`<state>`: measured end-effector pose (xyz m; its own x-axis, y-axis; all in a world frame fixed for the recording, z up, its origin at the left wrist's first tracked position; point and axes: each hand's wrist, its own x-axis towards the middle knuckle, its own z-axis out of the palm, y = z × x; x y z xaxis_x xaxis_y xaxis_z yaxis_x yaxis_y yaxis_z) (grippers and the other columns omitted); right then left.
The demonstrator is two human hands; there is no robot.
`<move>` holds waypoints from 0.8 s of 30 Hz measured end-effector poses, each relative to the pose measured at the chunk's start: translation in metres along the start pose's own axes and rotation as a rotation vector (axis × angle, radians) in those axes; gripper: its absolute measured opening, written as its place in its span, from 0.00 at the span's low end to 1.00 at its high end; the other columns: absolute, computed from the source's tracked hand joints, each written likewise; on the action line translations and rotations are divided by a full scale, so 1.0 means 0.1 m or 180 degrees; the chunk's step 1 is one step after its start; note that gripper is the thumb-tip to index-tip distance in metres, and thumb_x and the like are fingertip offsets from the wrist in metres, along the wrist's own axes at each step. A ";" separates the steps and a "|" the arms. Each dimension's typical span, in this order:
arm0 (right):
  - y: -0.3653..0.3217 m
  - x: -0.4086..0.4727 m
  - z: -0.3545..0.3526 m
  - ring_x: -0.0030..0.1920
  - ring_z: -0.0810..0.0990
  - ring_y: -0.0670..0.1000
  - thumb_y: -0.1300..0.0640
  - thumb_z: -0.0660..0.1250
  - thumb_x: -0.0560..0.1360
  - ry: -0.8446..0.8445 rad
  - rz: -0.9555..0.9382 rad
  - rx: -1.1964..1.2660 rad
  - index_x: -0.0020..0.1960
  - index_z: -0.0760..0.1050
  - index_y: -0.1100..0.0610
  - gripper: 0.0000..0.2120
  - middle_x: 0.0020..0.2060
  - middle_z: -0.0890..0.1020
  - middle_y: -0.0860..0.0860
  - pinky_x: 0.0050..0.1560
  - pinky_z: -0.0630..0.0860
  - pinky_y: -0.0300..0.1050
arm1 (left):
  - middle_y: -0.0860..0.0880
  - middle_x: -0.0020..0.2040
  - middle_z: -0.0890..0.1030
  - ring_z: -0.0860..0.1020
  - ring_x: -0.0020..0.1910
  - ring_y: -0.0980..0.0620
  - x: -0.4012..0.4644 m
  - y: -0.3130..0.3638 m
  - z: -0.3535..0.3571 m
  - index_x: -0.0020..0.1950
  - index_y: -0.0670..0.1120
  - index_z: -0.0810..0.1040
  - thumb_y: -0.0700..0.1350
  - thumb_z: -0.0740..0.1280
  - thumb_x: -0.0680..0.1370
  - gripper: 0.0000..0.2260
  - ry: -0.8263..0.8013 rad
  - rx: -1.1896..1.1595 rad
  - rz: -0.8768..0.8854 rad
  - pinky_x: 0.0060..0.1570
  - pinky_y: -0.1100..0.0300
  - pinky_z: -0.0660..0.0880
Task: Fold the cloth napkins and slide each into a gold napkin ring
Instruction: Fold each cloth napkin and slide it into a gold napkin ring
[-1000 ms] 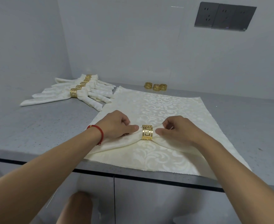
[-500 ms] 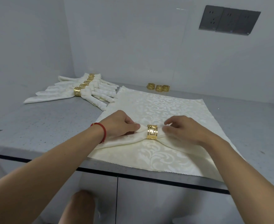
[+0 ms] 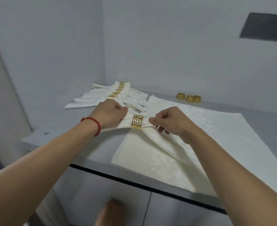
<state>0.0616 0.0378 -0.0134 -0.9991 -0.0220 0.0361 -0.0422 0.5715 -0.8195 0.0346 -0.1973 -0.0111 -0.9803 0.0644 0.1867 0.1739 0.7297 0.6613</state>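
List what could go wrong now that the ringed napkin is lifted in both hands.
1. The gold ring sits mid-napkin between the left hand and right hand; uneven pulling might slide it off centre.
2. The ringed napkin trails onto the flat napkin beneath, so moving it could drag that cloth toward the counter edge.
3. Setting it down carelessly might disturb the finished napkins.

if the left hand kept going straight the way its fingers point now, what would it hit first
Most likely the gold napkin ring around the cream cloth napkin that the left hand grips; its fingers point right, toward it.
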 end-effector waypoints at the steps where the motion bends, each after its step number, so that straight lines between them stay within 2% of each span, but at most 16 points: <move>1: -0.11 0.14 0.21 0.36 0.83 0.48 0.52 0.77 0.73 0.0012 -0.0021 0.0008 0.43 0.85 0.58 0.09 0.37 0.87 0.53 0.38 0.76 0.44 | 0.49 0.30 0.76 0.74 0.33 0.48 0.04 -0.13 -0.11 0.32 0.44 0.74 0.51 0.62 0.77 0.17 0.0255 0.0200 -0.0148 0.34 0.57 0.68; 4: -0.33 0.46 0.75 0.34 0.82 0.51 0.54 0.75 0.72 0.0181 -0.0089 0.0007 0.41 0.84 0.64 0.11 0.34 0.86 0.56 0.44 0.81 0.50 | 0.47 0.39 0.80 0.78 0.42 0.44 0.19 -0.41 -0.28 0.39 0.45 0.79 0.49 0.59 0.78 0.14 0.0552 0.0611 -0.0444 0.42 0.55 0.74; 6: -0.40 0.64 1.04 0.36 0.82 0.56 0.55 0.73 0.70 0.0384 -0.0095 0.0000 0.41 0.82 0.67 0.13 0.35 0.85 0.60 0.43 0.80 0.51 | 0.47 0.50 0.80 0.76 0.49 0.45 0.36 -0.55 -0.30 0.49 0.43 0.78 0.45 0.60 0.78 0.09 0.0458 0.0479 -0.0556 0.47 0.57 0.71; 7: -0.40 0.74 1.17 0.35 0.81 0.58 0.56 0.72 0.70 0.0453 -0.0088 -0.0003 0.41 0.80 0.69 0.14 0.37 0.85 0.62 0.39 0.78 0.50 | 0.46 0.54 0.78 0.75 0.52 0.45 0.44 -0.62 -0.30 0.52 0.43 0.76 0.43 0.61 0.78 0.07 0.0384 0.0419 -0.0600 0.49 0.59 0.69; 9: -0.42 0.92 1.35 0.35 0.76 0.57 0.58 0.69 0.71 0.0497 -0.0055 -0.0055 0.40 0.78 0.70 0.13 0.37 0.83 0.65 0.35 0.70 0.46 | 0.44 0.60 0.77 0.75 0.58 0.43 0.63 -0.74 -0.28 0.59 0.42 0.75 0.42 0.63 0.76 0.12 0.0306 0.0445 -0.0631 0.53 0.58 0.69; 12: -0.44 1.15 1.47 0.38 0.74 0.56 0.65 0.65 0.73 0.0522 0.0006 -0.0140 0.34 0.74 0.62 0.09 0.31 0.75 0.56 0.32 0.65 0.44 | 0.39 0.60 0.78 0.75 0.59 0.40 0.88 -0.84 -0.24 0.60 0.40 0.76 0.40 0.63 0.75 0.14 0.0363 0.0557 -0.0588 0.55 0.54 0.72; 14: -0.47 1.28 1.49 0.40 0.74 0.55 0.66 0.64 0.73 0.0569 -0.0056 -0.0242 0.37 0.76 0.63 0.07 0.35 0.76 0.55 0.30 0.64 0.43 | 0.39 0.59 0.79 0.75 0.59 0.39 1.02 -0.87 -0.24 0.58 0.39 0.76 0.40 0.63 0.75 0.13 0.0423 0.0578 -0.0560 0.53 0.55 0.70; 16: -0.50 1.43 1.53 0.40 0.73 0.55 0.64 0.65 0.74 0.0566 -0.0101 -0.0274 0.39 0.74 0.62 0.06 0.38 0.75 0.55 0.31 0.63 0.43 | 0.40 0.59 0.79 0.76 0.58 0.39 1.17 -0.93 -0.23 0.57 0.40 0.77 0.40 0.64 0.74 0.12 0.0471 0.0647 -0.0513 0.51 0.57 0.69; 19: -0.47 1.55 1.57 0.37 0.68 0.52 0.62 0.65 0.74 0.0587 -0.0120 -0.0158 0.36 0.65 0.57 0.12 0.36 0.69 0.52 0.30 0.60 0.43 | 0.42 0.63 0.76 0.74 0.61 0.41 1.27 -1.04 -0.20 0.64 0.42 0.73 0.40 0.63 0.75 0.17 0.0136 0.0738 -0.0474 0.58 0.54 0.70; 22: -0.40 1.60 1.58 0.34 0.65 0.50 0.62 0.64 0.74 0.0595 -0.0098 -0.0059 0.38 0.65 0.58 0.09 0.34 0.67 0.50 0.31 0.59 0.44 | 0.43 0.62 0.76 0.72 0.59 0.43 1.32 -1.13 -0.16 0.64 0.44 0.71 0.38 0.61 0.75 0.17 -0.0035 0.0688 -0.0406 0.59 0.52 0.71; 24: -0.38 1.60 1.57 0.34 0.65 0.50 0.62 0.64 0.74 0.0565 -0.0124 -0.0040 0.39 0.65 0.58 0.09 0.33 0.66 0.50 0.31 0.59 0.44 | 0.44 0.64 0.74 0.72 0.62 0.44 1.32 -1.18 -0.15 0.70 0.46 0.68 0.38 0.60 0.75 0.22 -0.0030 0.0577 -0.0403 0.61 0.53 0.69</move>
<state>-0.0967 -0.1162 -0.0667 -0.9805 0.1002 0.1691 -0.0798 0.5833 -0.8083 -0.1137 -0.2851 -0.0537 -0.9942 -0.0297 0.1030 0.0305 0.8427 0.5375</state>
